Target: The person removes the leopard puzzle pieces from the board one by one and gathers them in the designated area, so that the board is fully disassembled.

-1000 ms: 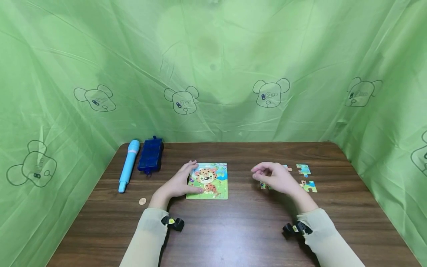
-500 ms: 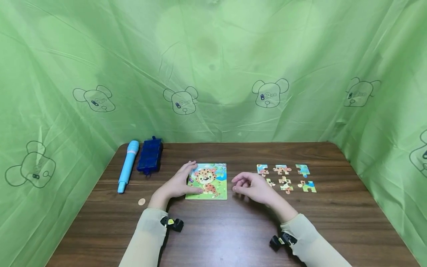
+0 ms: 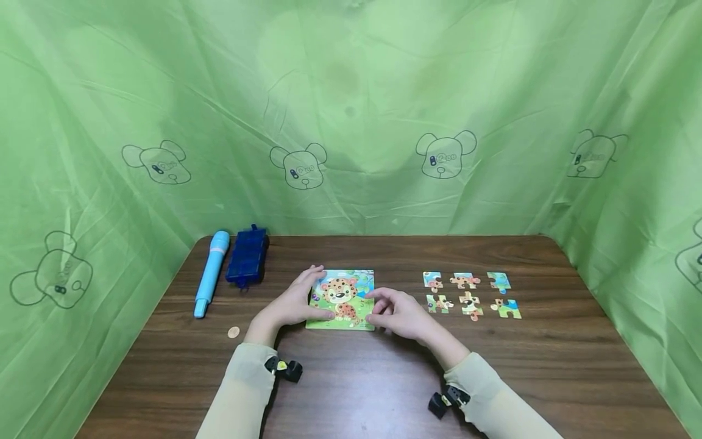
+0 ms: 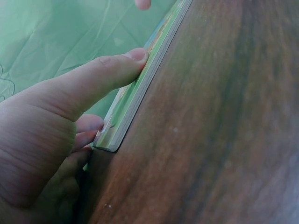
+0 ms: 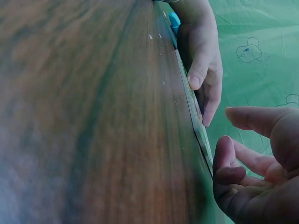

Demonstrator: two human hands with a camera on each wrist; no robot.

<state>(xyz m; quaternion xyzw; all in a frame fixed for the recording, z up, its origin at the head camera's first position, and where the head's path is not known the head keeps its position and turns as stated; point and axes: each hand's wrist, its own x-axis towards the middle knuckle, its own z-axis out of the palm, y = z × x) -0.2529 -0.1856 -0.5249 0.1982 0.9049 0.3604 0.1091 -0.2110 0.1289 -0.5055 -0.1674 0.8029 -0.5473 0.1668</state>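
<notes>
Counted on table (image 3: pixel 384 384):

- Puzzle boards (image 3: pixel 342 299): 1, leopard picture.
- Loose puzzle pieces: 6, laid in two rows of three, at (image 3: pixel 432 280), (image 3: pixel 464 280), (image 3: pixel 498 281), (image 3: pixel 437 303), (image 3: pixel 470 305) and (image 3: pixel 507 308).
- Blue pens (image 3: pixel 211 273): 1.
- Dark blue boxes (image 3: pixel 247 255): 1.
- Coins (image 3: pixel 234 331): 1.
- Hands: 2, left hand (image 3: pixel 293 302) and right hand (image 3: pixel 397 312).
- Bear outlines printed on green cloth (image 3: pixel 351 110): 6 in view, one cut off at right edge.
</notes>
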